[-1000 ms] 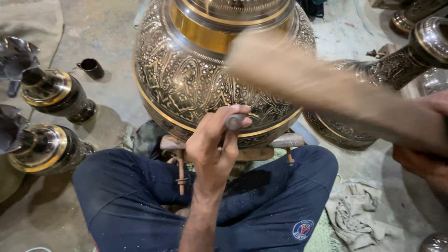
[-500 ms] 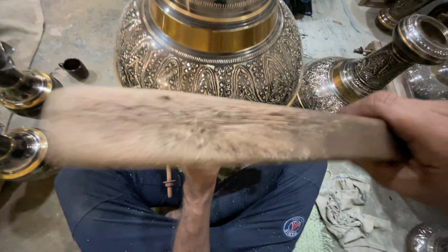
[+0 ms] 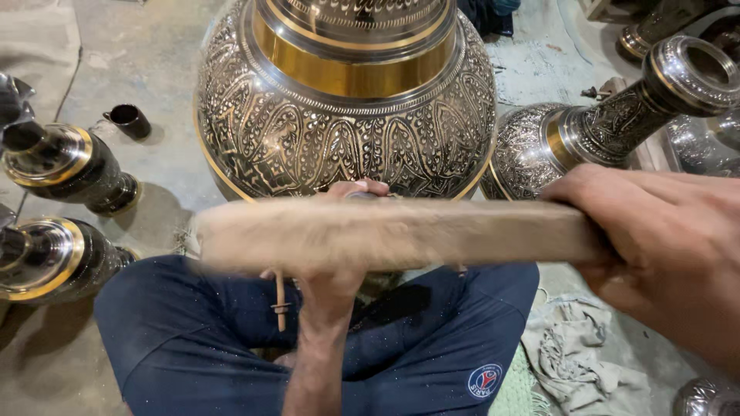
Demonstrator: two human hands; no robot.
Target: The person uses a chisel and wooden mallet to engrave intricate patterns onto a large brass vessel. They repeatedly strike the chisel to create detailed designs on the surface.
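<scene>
Since the earlier frame, wooden mallet (image 3: pixel 401 235) has dropped lower, blurred mid-swing, right hand (image 3: pixel 655 246) clamped on its handle.
Left hand (image 3: pixel 339 231) pinches a chisel, mostly hidden, against the engraved vessel (image 3: pixel 347 115) above the lap; a mistimed blow risks struck fingers or a gouged pattern; adjacent vase (image 3: pixel 609 123) stands near.

This is a metalworker's floor workshop, where the person sits cross-legged on bare concrete floor (image 3: pixel 146 54) rather than at a bench. A large engraved metal urn (image 3: pixel 347 115) with a gold band stands in front, ringed by smaller engraved vases (image 3: pixel 609 127) and dark brass-rimmed vessels (image 3: pixel 65 166). A soiled rag (image 3: pixel 574 358) lies on the ground just beside the person's leg.
</scene>
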